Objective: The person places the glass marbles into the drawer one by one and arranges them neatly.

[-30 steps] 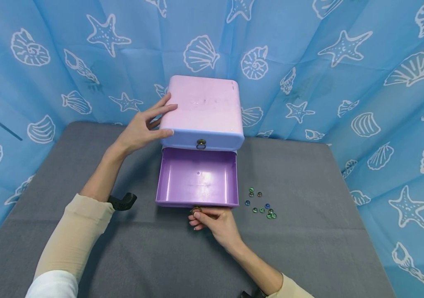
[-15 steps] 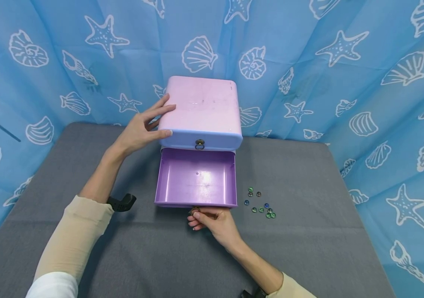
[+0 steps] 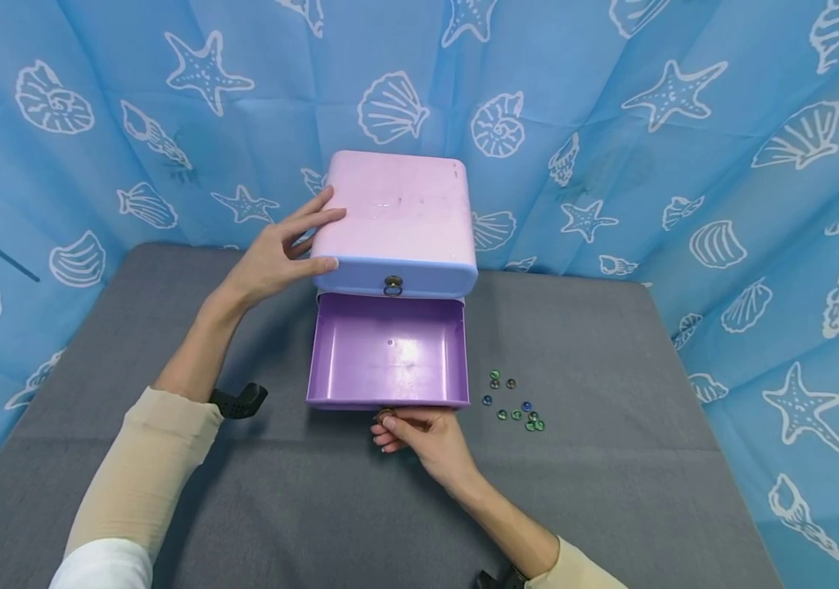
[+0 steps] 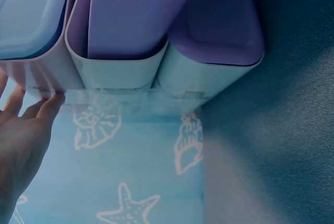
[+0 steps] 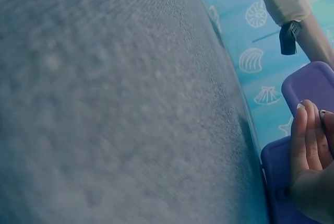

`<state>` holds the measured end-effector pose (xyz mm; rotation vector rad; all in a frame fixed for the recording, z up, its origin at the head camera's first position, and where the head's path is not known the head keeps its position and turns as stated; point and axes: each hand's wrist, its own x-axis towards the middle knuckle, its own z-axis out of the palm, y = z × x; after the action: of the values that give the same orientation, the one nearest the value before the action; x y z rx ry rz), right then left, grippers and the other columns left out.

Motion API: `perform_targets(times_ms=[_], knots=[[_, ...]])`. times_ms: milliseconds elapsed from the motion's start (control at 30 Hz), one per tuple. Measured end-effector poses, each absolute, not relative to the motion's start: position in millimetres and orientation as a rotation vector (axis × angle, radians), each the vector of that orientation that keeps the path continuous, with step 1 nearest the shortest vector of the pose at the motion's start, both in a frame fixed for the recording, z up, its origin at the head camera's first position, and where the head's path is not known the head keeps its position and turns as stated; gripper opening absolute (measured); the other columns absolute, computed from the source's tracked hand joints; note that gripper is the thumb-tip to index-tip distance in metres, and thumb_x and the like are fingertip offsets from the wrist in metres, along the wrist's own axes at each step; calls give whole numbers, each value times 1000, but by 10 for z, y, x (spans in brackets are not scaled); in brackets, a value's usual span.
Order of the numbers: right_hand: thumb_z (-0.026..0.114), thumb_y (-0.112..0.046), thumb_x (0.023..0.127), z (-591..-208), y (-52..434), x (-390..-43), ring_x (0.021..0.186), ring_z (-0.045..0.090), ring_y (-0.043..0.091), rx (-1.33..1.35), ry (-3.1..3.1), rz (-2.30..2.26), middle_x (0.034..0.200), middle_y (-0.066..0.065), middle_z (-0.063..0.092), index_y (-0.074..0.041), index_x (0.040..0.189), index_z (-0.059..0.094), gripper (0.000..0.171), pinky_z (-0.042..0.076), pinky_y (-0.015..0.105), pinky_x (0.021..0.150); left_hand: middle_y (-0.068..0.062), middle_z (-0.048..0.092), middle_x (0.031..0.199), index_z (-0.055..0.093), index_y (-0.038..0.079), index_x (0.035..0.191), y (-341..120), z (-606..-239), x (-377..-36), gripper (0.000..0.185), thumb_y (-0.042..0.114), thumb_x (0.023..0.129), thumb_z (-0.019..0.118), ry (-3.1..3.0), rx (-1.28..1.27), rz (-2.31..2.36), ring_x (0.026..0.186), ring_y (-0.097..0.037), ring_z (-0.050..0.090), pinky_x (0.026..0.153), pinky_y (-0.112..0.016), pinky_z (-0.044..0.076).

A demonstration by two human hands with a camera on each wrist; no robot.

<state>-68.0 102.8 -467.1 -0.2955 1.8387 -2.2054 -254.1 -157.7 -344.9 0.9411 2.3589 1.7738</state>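
Note:
A small drawer cabinet with a pink top (image 3: 399, 200) and a blue top drawer front (image 3: 360, 276) stands against the curtain. Its middle purple drawer (image 3: 390, 360) is pulled out, and the inside looks bare. At the front of that drawer, my right hand (image 3: 434, 446) pinches the ring pull (image 3: 385, 415) between thumb and fingers. Spread fingers of my left hand (image 3: 275, 252) rest on the cabinet's left side and top edge. The left wrist view shows a lower purple drawer (image 4: 222, 31) pushed in under the pulled one.
Several glass marbles (image 3: 516, 415), green, blue and brownish, lie loose on the grey tabletop (image 3: 581, 491) to the right of the drawer. Behind and beside the table hangs a blue curtain (image 3: 611, 147) with white shells and starfish. Black camera mounts sit at both wrists.

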Motion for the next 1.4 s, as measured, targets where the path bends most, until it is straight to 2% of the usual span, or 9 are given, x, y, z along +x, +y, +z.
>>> perform_targets(times_ms=[200, 600, 1033, 1233, 1400], knots=[[62, -4, 97, -4668, 1030, -698, 81, 73, 16, -300, 1846, -2219, 99, 37, 67, 20, 111, 63, 28, 60, 38, 73, 9, 19, 164, 51, 12, 147, -1575, -3464, -2545, 63, 7, 89, 74, 2342, 954, 1791, 151, -11, 14, 116, -53, 25], [65, -8, 96, -4673, 1103, -707, 84, 74, 18, -310, 1831, -2103, 102, 31, 69, 18, 116, 63, 32, 59, 41, 76, 10, 19, 164, 49, 12, 148, -1580, -3477, -2536, 63, 6, 90, 73, 2335, 955, 1792, 151, -11, 13, 117, -55, 22], [63, -6, 97, -4686, 1245, -694, 87, 73, 20, -297, 1847, -2040, 105, 30, 69, 14, 115, 65, 27, 58, 44, 78, 10, 19, 164, 50, 12, 147, -1570, -3450, -2524, 64, 6, 88, 74, 2332, 946, 1800, 151, -11, 13, 117, -54, 22], [64, -8, 96, -4691, 1343, -691, 90, 73, 29, -294, 1881, -2002, 104, 29, 70, 12, 114, 67, 27, 57, 48, 80, 11, 19, 164, 51, 13, 147, -1562, -3455, -2532, 64, 7, 88, 75, 2348, 947, 1788, 151, -11, 13, 117, -55, 22], [65, -9, 96, -4676, 1470, -693, 92, 72, 37, -330, 1952, -1947, 103, 29, 70, 11, 113, 68, 26, 57, 46, 79, 11, 18, 164, 50, 14, 147, -1570, -3477, -2544, 64, 9, 88, 75, 2336, 938, 1796, 151, -10, 13, 117, -54, 21]])
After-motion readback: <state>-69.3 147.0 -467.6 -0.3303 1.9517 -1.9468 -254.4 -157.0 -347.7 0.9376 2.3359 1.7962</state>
